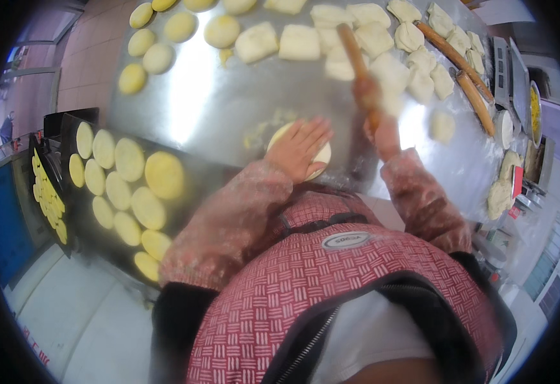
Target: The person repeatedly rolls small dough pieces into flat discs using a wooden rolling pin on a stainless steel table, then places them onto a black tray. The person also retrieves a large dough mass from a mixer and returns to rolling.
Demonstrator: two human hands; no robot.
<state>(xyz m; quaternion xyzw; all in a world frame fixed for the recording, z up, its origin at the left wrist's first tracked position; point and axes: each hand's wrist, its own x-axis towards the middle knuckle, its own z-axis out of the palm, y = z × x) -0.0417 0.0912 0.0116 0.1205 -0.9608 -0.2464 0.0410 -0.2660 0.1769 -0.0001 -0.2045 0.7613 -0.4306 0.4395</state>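
My left hand (300,148) lies flat, fingers spread, on a round flat piece of dough (324,156) near the front edge of the metal worktop (241,105). To its right, my right hand (380,134) grips a wooden rolling pin (352,45) by its lower end. The pin is raised at a slant and blurred. Crumbs or small bits (256,134) lie beside the dough disc. Squarish folded dough pieces (300,42) sit along the far side, and yellowish dough rounds (180,27) stand at the far left of the worktop.
A dark tray (203,177) at the left holds several flat dough rounds (129,160); another tray (49,192) stands beyond. Wooden rolling pins (476,103) rest at the right, near a white round container (503,127), a bowl with yellow filling (535,114) and a dough lump (501,194).
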